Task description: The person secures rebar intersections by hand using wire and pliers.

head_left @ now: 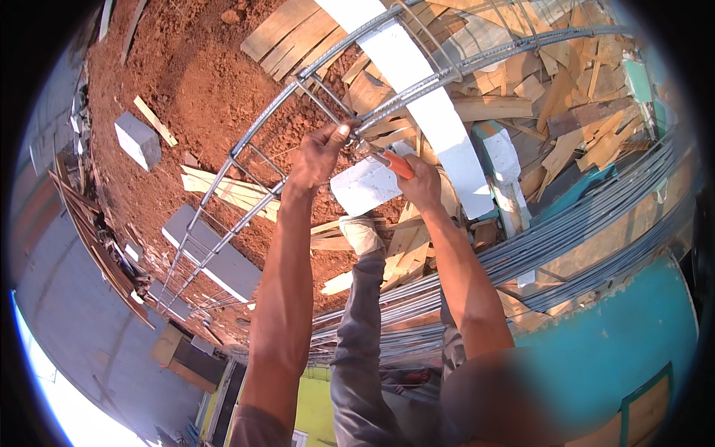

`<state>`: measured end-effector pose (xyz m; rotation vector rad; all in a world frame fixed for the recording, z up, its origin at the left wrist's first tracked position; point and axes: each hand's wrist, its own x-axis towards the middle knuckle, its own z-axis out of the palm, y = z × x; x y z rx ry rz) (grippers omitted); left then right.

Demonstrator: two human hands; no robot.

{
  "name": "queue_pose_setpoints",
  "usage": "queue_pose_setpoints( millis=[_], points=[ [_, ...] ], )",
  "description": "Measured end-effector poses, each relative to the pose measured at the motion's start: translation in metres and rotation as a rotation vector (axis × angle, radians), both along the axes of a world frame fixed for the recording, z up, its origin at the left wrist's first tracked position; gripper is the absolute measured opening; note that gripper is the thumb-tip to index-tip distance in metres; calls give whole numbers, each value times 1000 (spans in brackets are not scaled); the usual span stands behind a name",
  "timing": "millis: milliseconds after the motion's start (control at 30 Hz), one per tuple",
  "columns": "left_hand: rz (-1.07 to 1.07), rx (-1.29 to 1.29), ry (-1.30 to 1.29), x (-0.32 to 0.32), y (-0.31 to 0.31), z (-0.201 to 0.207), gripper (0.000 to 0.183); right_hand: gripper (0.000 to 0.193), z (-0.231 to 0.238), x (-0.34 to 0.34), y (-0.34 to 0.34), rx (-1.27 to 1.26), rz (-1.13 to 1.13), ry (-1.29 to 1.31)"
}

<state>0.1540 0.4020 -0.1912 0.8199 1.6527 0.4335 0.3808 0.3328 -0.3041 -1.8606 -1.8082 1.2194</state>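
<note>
A rebar cage point(298, 80) of ribbed bars and thin square ties runs across the picture, from the lower left to the upper right. My left hand point(316, 158) is closed at one of its joints, with the thumb against the steel. Just right of that joint, my right hand point(423, 185) grips orange-handled pliers point(396, 163). Their jaws point at the same joint, close to my left fingertips. Whether the jaws have hold of a wire there is too small to tell. Below the pliers lies a white block point(363, 188).
My foot point(361, 235) stands among wood scraps point(406, 257) on red soil point(201, 82). A long white strip point(428, 104) passes under the cage. Bundled steel rods point(596, 195) lie right, beside a teal surface point(618, 313). Grey blocks point(138, 140) sit left.
</note>
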Motion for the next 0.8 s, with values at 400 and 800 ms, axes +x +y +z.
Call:
queue_pose_setpoints(
  millis=[400,800],
  points=[
    [-93,-118,106,-3,5,-5,32,14,-6,4,8,97,34,140],
    [132,526,789,52,-19,25,47,48,172,8,-23,-1438,-467,1337]
  ],
)
